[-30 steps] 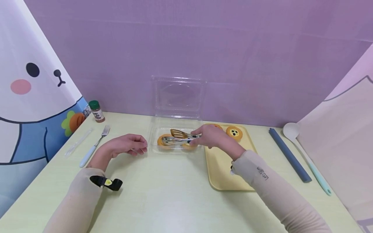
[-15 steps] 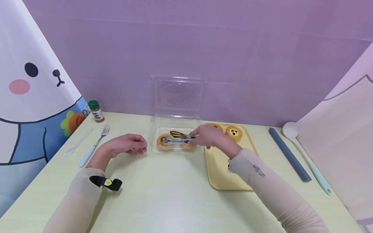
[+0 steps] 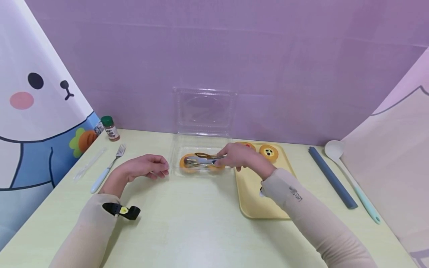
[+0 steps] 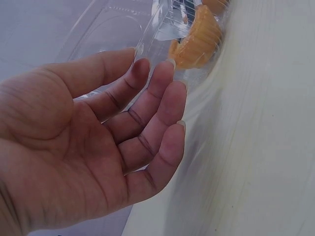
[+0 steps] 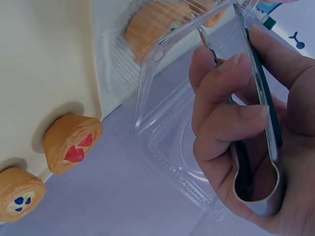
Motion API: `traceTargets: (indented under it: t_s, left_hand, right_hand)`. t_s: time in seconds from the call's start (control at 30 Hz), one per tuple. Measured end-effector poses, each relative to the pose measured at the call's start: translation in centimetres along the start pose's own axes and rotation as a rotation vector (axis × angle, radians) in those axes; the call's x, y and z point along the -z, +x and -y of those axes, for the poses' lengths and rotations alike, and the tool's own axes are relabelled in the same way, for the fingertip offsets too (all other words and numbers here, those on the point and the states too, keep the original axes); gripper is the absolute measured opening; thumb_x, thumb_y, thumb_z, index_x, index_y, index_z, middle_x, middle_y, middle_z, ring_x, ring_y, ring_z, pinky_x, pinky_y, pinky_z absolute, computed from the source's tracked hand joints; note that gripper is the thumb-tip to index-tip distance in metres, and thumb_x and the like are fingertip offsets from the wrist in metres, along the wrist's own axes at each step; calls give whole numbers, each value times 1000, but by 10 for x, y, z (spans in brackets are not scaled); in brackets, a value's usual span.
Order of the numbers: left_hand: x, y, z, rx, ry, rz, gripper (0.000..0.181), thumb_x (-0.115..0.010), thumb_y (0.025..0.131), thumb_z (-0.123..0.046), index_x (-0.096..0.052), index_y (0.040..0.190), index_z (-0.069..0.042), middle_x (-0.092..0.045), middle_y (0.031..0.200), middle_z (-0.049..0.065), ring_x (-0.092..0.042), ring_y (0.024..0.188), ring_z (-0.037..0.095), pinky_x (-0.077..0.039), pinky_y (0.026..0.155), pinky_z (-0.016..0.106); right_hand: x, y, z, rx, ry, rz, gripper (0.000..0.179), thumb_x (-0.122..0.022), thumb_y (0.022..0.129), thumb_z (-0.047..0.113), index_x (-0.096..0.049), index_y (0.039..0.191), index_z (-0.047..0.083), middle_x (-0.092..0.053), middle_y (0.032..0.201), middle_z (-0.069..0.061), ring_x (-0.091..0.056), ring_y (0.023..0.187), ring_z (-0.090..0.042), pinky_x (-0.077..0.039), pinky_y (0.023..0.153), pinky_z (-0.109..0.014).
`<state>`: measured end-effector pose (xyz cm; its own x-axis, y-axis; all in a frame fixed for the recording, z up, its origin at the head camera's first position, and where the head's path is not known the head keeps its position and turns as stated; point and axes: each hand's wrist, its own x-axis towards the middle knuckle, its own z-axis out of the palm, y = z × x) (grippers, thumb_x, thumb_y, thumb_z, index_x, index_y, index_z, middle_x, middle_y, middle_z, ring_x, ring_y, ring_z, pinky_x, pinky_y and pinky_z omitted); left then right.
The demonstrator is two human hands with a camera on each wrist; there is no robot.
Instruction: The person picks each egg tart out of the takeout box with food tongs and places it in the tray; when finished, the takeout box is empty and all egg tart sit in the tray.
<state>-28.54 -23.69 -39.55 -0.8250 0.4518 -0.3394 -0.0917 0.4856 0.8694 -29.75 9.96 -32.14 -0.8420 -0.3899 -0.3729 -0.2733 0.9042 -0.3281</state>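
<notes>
My right hand [image 3: 236, 154] grips a pair of tongs [image 3: 197, 161], one jaw metal and the other a brown slotted paddle. Their tips lie low over the left egg tart [image 3: 183, 163] inside a clear plastic box [image 3: 207, 111] whose lid stands up. Whether the tips pinch that tart cannot be told. A second tart [image 3: 216, 169] sits to its right, partly under the tongs. In the right wrist view the bent end of the tongs [image 5: 270, 209] rests against my palm. My left hand [image 3: 145, 166] holds nothing, its fingers loosely curled beside the box's left edge.
Right of the box, a yellow tray [image 3: 249, 204] bears a blueberry tart [image 3: 269, 152] and a strawberry tart [image 5: 74, 145]. Farther right lie a blue-grey bar [image 3: 331, 176] and a long spoon [image 3: 355, 186]. A fork [image 3: 108, 169], a clear wrapped strip [image 3: 89, 163] and a spice jar [image 3: 110, 128] are left.
My right hand has shifted slightly left. The tongs have turned and come closer together, so the brown paddle now appears nearly edge-on. My left hand stays in place.
</notes>
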Motion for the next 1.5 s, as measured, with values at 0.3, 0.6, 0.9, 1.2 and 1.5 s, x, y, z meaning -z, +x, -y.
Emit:
traceTargets:
  t_s: [0.3,0.6,0.9,1.2,1.5]
  left_hand:
    - [0,1,-1,0,0,1,23,-57,102,-23,-60,112,-3,-68,109,12,-64,99,22,-53,87,36]
    - [-1,1,-2,-1,-4,7,24,-57,102,-23,-59,112,-2,-68,107,9,-64,99,21,-53,86,36]
    - [-1,-2,-3,-21,-6,19,24,-57,102,-24,-59,111,-3,-68,107,10,-64,98,20,-53,86,36]
    - [-2,0,-2,-13,-12,16,26,-58,102,-23,-59,113,0,-68,108,11,-64,98,20,-53,86,35]
    - [-2,-2,-3,-4,-17,14,26,-57,102,-23,-58,114,0,-68,109,12,-64,99,20,-53,87,35]
  right_hand:
    - [-1,4,-2,18,58,17,52,-67,94,43,-59,141,22,-73,103,-14,-53,47,-14,-37,45,-24]
    - [1,5,2,39,59,41,46,-66,95,40,-63,137,22,-68,83,-8,-49,46,-15,-33,43,-24]
    - [-4,8,12,50,73,26,37,-67,96,37,-68,131,24,-40,57,7,-43,41,-11,-32,41,-24]
    - [-14,11,6,58,115,-28,38,-69,95,35,-68,131,24,-36,52,7,-41,40,-12,-36,40,-23]
    - [-18,9,8,49,142,-67,36,-70,94,33,-69,129,24,-54,61,2,-42,42,-12,-41,43,-24]
